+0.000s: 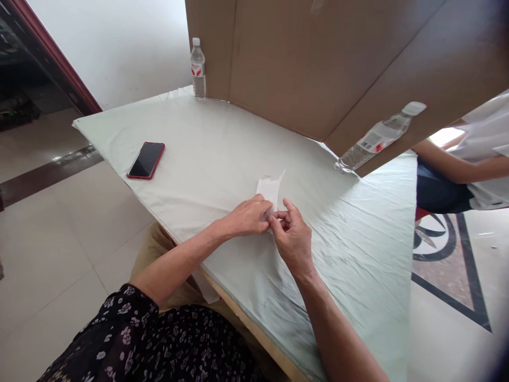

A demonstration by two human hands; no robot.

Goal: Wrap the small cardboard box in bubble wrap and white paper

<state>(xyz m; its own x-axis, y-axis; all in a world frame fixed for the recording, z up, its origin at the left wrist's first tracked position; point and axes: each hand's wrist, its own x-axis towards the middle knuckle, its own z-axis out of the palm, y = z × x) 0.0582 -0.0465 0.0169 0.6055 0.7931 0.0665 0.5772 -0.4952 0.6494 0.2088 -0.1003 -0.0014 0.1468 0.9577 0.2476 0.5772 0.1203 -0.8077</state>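
Note:
A small white piece of paper (269, 187) rises from between my hands, its upper edge uneven and curled at the right corner. My left hand (251, 215) is closed on the paper's lower left part, fingers bent over it. At the paper's lower right, my right hand (293, 233) pinches with thumb and forefinger, its tips meeting those of the left hand. The lower end of the paper is hidden behind my fingers. Both hands are just above the pale green cloth (199, 154) that covers the table.
A phone with a red case (146, 160) lies at the left. A tall brown cardboard panel (278, 63) stands across the back. Clear water bottles stand against it, one upright (198, 71) and one appearing tilted (377, 139). Another person's arm (457, 164) shows at the right.

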